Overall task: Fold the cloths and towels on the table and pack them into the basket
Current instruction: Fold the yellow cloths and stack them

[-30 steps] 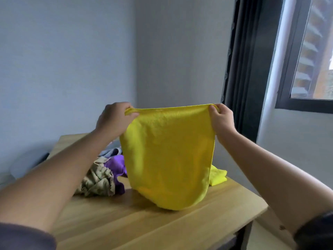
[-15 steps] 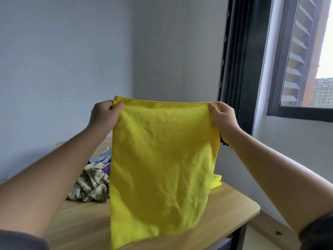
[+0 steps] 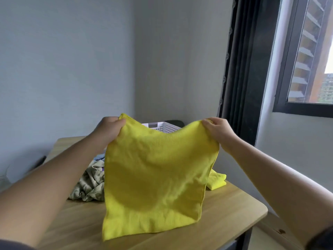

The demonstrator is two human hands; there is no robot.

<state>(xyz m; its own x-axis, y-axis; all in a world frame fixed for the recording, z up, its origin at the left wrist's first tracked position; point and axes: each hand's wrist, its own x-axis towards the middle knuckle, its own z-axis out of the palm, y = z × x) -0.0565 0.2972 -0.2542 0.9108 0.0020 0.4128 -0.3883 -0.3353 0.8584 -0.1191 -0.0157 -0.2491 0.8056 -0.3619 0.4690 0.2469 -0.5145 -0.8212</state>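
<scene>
Yellow cloth (image 3: 158,177): hangs above table (image 3: 225,212) | left hand (image 3: 108,129), right hand (image 3: 219,130): fingers pinching its top corners

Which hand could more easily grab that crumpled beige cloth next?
Probably the left hand. The crumpled beige cloth lies on the table right beside its forearm, while the right hand is across the yellow cloth that both hands pinch by its top corners.
</scene>
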